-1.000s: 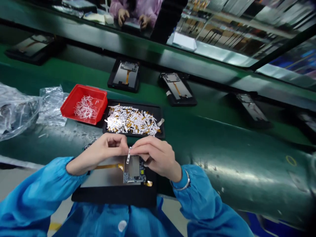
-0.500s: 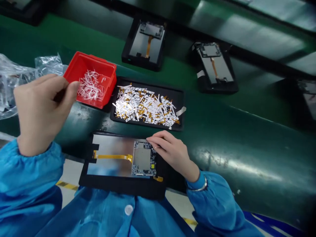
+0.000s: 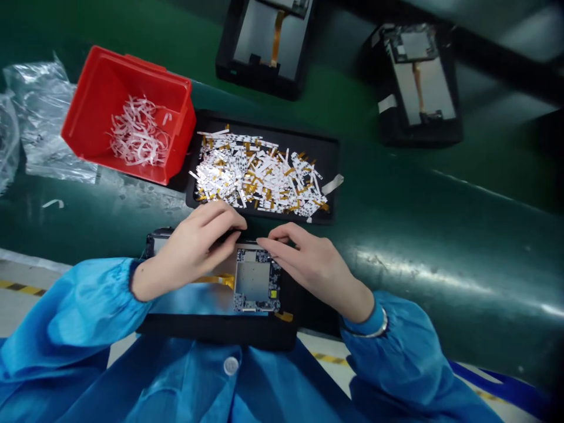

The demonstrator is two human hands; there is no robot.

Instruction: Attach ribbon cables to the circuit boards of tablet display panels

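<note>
Left hand back from near red bin, just left of right hand; far-edge work looks two-handed again. Both hands' fingertips nearly together; can't tell what they grip. Device under both, board between.

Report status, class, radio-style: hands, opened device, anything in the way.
Left hand, right hand by opened device's far edge; grip unclear. Circuit board exposed. Left hand blocks view of part of silver panel.
</note>
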